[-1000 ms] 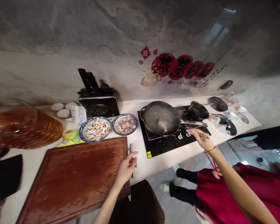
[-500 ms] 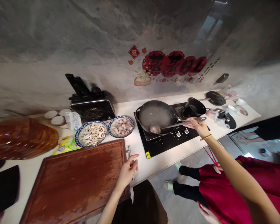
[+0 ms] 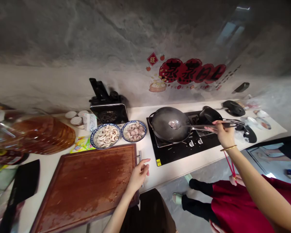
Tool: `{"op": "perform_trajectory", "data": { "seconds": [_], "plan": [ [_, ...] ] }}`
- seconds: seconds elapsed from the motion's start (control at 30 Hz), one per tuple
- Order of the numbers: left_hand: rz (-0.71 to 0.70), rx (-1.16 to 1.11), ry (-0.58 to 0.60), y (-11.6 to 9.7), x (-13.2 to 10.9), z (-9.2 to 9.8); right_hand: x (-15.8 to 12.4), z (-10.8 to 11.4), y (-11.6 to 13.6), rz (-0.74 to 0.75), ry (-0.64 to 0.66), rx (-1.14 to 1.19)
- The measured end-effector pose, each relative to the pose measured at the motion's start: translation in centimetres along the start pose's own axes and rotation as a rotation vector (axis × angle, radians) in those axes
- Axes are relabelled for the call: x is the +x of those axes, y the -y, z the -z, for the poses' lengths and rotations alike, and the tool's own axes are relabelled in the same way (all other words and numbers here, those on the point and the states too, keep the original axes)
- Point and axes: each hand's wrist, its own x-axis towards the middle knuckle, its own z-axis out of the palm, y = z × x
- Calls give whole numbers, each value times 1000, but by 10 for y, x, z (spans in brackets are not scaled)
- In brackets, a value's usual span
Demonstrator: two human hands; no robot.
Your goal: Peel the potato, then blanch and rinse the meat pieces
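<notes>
Currently we have our right hand (image 3: 224,134) wrapped round the ladle (image 3: 196,126), its bowl carrying meat (image 3: 174,124) over the wok (image 3: 158,124). Our left hand (image 3: 139,173), loosely curled and empty, hovers near the cutting board (image 3: 94,184).

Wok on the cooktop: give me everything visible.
The wok is round, deep and dark grey, apparently metal. It sits upright on the black cooktop, with a small loop handle at picture left and a silvery long handle at right. The inside looks hazy grey; any liquid level is unclear. A ladle with meat pieces reaches over it; whether they touch can't be told.
</notes>
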Motion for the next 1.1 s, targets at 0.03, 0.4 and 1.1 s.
{"op": "perform_trajectory", "data": {
  "seconds": [0.03, 0.4, 1.1],
  "plan": [
    [1, -5, -3, 0, 0, 0, 1, 1, 1, -1, -8, -3],
    [-13, -23, -6, 3, -1, 6, 8, 0, -2, -1, -43, 7],
    [-30, -92, -78, 14, -17, 33, -117, -197, -36, 522, 552, -71]
  ]
}}
